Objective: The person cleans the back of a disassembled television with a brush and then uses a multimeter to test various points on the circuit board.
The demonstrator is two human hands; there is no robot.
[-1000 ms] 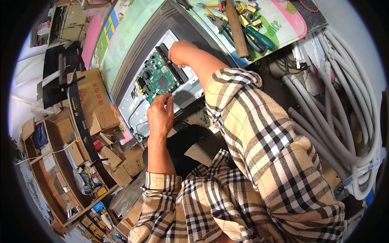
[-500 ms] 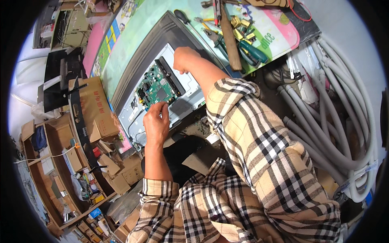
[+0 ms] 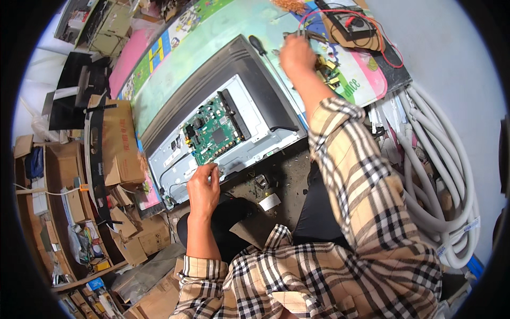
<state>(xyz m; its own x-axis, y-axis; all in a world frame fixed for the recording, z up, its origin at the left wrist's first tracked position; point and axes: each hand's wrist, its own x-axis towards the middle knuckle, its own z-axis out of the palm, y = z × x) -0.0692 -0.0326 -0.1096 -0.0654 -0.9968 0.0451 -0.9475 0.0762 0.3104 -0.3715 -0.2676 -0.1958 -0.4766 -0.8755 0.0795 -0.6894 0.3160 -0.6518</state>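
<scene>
Cardboard box (image 3: 121,141) stands left of the counter (image 3: 175,74), where, near the left hand (image 3: 203,187), a green circuit board (image 3: 218,127) lies on a metal panel (image 3: 246,101). It should be light, stiff, fragile, best taken by edges. Right of a screwdriver (image 3: 257,45) is the right hand (image 3: 297,56); whether either grip is closed, I cannot tell.

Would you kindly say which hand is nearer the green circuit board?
Left: the left hand is just below the green circuit board, the right hand farther off, upper right.
</scene>
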